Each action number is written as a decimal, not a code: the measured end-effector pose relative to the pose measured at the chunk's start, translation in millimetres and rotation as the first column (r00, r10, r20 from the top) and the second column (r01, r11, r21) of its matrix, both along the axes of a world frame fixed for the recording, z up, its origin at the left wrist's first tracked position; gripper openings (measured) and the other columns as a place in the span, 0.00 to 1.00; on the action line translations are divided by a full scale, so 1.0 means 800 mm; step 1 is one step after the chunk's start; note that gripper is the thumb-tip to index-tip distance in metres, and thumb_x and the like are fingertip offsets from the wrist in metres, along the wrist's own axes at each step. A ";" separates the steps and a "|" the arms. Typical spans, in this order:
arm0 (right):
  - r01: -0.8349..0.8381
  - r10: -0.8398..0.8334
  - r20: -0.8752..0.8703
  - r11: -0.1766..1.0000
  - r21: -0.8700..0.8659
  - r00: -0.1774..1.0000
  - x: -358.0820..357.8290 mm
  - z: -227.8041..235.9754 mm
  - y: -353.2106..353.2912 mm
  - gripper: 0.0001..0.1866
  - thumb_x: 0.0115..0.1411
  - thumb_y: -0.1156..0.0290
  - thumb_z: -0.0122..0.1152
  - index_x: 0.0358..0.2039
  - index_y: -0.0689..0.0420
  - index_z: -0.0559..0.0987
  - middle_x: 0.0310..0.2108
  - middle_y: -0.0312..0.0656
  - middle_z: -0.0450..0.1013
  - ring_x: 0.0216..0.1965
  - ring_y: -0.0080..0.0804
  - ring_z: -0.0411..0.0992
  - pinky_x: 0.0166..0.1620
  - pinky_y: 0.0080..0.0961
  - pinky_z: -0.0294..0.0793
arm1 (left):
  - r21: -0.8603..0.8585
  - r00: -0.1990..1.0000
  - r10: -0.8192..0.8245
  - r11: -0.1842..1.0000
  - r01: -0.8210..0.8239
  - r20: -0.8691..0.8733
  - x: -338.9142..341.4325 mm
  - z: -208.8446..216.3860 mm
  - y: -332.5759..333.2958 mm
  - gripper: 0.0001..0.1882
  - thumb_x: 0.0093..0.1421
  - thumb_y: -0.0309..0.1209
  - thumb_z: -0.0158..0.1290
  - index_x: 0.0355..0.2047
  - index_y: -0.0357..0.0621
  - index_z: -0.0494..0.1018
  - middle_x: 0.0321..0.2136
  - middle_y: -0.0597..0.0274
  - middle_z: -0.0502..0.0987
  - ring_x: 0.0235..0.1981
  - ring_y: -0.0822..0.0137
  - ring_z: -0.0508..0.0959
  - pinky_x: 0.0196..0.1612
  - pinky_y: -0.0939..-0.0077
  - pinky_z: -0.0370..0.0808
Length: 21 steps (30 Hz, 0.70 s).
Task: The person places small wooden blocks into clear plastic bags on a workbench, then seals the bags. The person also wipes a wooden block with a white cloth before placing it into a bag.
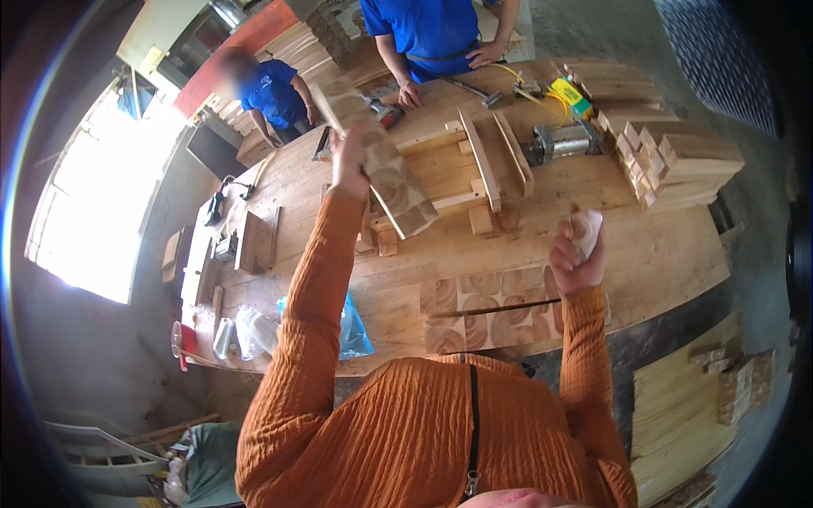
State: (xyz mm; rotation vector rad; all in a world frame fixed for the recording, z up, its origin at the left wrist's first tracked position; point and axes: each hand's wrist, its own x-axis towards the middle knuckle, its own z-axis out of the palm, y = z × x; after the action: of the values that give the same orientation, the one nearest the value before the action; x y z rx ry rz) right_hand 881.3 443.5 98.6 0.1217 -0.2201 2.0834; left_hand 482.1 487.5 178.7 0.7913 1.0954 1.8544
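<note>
A wooden board [396, 182], partly blurred, is held up in front of the left part of the wooden frame [481, 161], grasped along its edge by the left hand [349, 162]. By the right hand [577, 261], near the frame's right side, a small pale object [587, 227] is clasped; its kind cannot be told. On the near side of the frame, two rows of patterned wood pieces [493, 328] are laid on the table [656, 254]. To the frame's right, a metal cylinder [569, 142] is placed, with stacked wood blocks [699, 161] farther right. Beyond the frame, a hammer [483, 95] is seen near a co-worker in blue [432, 35].
</note>
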 end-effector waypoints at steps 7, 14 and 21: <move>0.055 -0.050 -0.101 0.997 0.053 0.994 0.046 -0.026 -0.027 0.31 0.65 0.46 0.33 0.53 0.61 0.67 0.31 0.45 0.67 0.13 0.22 0.55 0.15 0.19 0.56 | -0.424 0.383 -0.186 0.495 -0.759 -0.905 -0.001 -0.084 0.101 0.52 0.40 0.53 0.61 0.64 0.68 0.47 0.51 0.44 0.65 0.53 0.48 0.66 0.50 0.50 0.66; 0.190 -0.189 -0.082 0.982 0.013 0.979 0.072 -0.043 -0.054 0.31 0.66 0.49 0.31 0.58 0.61 0.62 0.34 0.48 0.66 0.15 0.23 0.55 0.17 0.22 0.59 | -0.561 0.447 -0.359 0.342 -0.754 -0.819 0.046 -0.121 0.121 0.42 0.47 0.53 0.54 0.62 0.72 0.51 0.57 0.46 0.56 0.58 0.50 0.57 0.55 0.55 0.54; -0.043 0.052 -0.120 0.996 0.077 0.991 0.017 -0.037 -0.055 0.26 0.65 0.66 0.41 0.61 0.64 0.54 0.30 0.44 0.66 0.12 0.20 0.58 0.14 0.16 0.50 | -0.230 0.204 -0.148 0.847 -0.478 -0.968 0.055 -0.124 0.015 0.38 0.48 0.52 0.56 0.59 0.63 0.58 0.62 0.51 0.49 0.62 0.47 0.49 0.58 0.43 0.52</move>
State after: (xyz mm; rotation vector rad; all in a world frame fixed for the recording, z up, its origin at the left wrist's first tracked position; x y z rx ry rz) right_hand 894.7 399.5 69.3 0.3014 -0.2216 2.1073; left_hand 526.5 499.9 79.4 1.6530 2.4565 0.8703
